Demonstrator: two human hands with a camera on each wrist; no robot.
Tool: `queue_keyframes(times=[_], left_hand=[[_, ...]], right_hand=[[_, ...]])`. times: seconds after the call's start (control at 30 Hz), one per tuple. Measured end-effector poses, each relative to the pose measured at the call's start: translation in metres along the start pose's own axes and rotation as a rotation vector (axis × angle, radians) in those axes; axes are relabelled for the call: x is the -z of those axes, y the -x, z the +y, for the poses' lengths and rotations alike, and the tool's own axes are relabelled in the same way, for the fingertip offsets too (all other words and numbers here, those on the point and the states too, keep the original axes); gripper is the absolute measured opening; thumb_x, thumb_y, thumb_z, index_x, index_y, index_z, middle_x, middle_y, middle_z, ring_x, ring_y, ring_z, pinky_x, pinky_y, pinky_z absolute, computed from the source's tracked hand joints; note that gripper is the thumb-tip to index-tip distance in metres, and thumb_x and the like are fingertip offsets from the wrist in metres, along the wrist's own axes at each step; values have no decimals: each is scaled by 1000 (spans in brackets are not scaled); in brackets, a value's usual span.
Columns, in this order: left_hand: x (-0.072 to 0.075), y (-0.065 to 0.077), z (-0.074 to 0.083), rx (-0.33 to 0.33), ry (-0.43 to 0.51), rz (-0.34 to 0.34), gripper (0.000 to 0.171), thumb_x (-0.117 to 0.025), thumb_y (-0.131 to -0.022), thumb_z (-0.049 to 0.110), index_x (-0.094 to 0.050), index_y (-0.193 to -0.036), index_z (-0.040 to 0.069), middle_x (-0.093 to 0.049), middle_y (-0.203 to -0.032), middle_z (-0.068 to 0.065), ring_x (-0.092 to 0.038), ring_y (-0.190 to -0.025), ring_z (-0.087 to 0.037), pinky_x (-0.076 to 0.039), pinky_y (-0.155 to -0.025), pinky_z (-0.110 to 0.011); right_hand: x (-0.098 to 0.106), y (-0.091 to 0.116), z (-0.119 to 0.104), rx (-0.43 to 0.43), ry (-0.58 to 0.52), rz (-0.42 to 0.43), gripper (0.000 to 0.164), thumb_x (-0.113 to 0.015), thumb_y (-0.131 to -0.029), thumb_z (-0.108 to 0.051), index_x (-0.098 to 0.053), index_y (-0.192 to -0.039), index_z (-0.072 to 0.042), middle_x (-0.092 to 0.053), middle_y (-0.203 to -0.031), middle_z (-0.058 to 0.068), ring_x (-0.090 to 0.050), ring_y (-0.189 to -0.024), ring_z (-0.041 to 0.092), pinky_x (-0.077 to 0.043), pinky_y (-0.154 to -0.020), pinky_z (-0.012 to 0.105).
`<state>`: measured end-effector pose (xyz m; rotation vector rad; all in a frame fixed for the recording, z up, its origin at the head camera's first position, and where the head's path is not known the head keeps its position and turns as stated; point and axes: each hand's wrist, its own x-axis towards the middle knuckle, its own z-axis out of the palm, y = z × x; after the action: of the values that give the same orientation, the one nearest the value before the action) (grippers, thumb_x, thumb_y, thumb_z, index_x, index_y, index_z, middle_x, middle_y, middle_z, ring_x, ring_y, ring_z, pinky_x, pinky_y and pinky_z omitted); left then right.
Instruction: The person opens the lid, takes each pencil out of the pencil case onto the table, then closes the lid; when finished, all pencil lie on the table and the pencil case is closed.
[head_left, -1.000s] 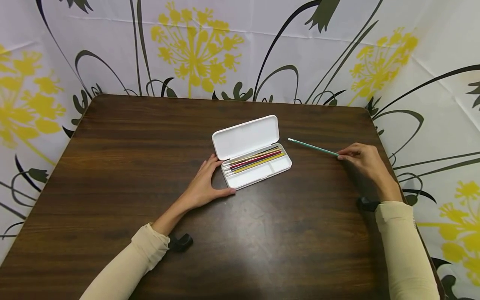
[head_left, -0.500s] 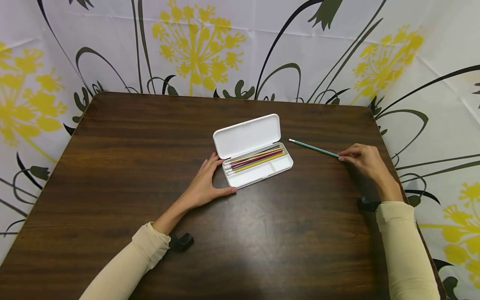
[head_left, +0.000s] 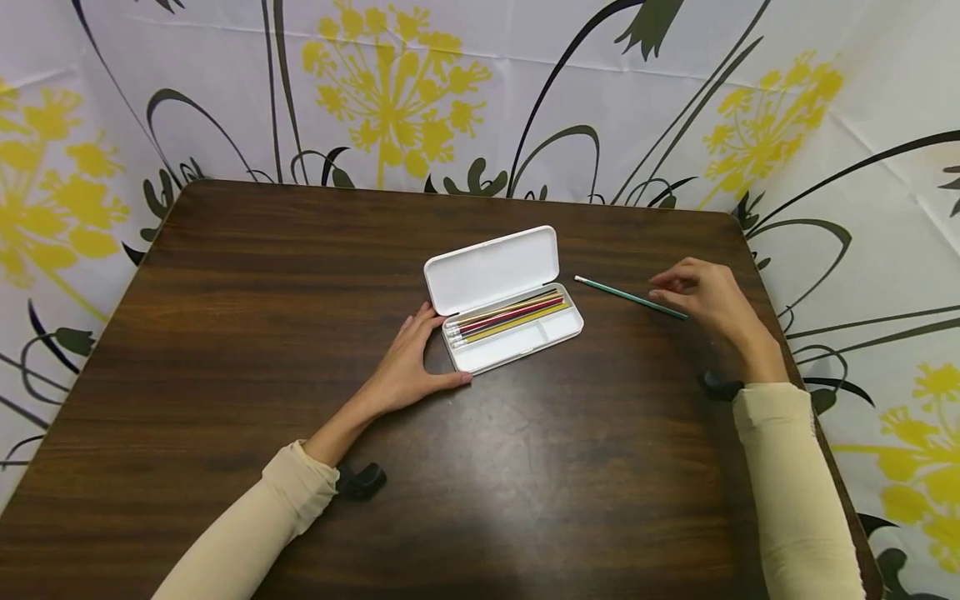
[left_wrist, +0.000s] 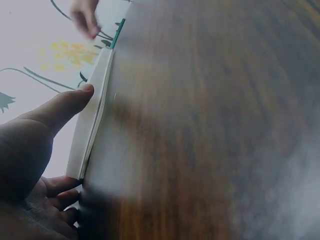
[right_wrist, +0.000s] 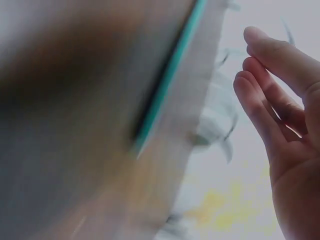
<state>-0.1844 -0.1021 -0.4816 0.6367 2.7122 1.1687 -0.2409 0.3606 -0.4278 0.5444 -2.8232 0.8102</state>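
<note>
1. The left hand (head_left: 405,367) steadies the open white plastic pencil case (head_left: 491,271), thumb and fingers gripping opposite edges of its left end.
2. Over to the right hand (head_left: 712,296): fingers loosely bent, holding nothing, hovering by the slim teal pencil (head_left: 617,291).
3. That pencil lies on the dark wood-grain table (head_left: 225,333), right of the case; blur makes the hand's height hard to judge.
4. Apparently the step is picking up or placing it; lifting would call for a light pinch.

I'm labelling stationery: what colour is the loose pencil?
The loose pencil is teal, clearest in the head view.
</note>
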Motion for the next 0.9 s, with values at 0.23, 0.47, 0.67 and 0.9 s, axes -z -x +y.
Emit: queue_keyframes(times=[0.23, 0.47, 0.67, 0.9], left_hand=[[4, 2, -2, 22, -22, 5, 97, -81, -74, 55, -39, -147, 7, -20, -160, -11, -6, -148, -21, -4, -119, -39], [2, 5, 1, 5, -15, 4, 94, -82, -75, 52, -40, -146, 6, -24, -159, -12, -7, -148, -22, -5, -119, -40], [0, 6, 2, -10, -24, 23, 93, -83, -74, 49, -42, -144, 4, -28, -157, -14, -10, -148, -24, -6, -119, -41], [2, 8, 4, -16, -16, 35, 94, -84, -73, 48, -42, -145, 3, -26, -157, -17, -11, -148, -27, -7, -119, -43]], right_hand=[[-38, -68, -68, 173, -119, -119, 18, -81, -83, -12, -77, -100, -8, -66, -91, -2, -60, -79, 12, -51, -68, 34], [-59, -79, -88, 181, -124, -226, 17, -79, -83, -5, -77, -100, -7, -65, -92, 0, -58, -81, 15, -50, -67, 30], [-71, -78, -89, 256, -93, -332, 14, -78, -85, -10, -76, -98, -7, -66, -92, 2, -59, -80, 19, -51, -69, 34], [-77, -78, -99, 283, 26, -387, 13, -79, -83, -8, -77, -96, -8, -67, -93, 4, -57, -86, 23, -48, -75, 35]])
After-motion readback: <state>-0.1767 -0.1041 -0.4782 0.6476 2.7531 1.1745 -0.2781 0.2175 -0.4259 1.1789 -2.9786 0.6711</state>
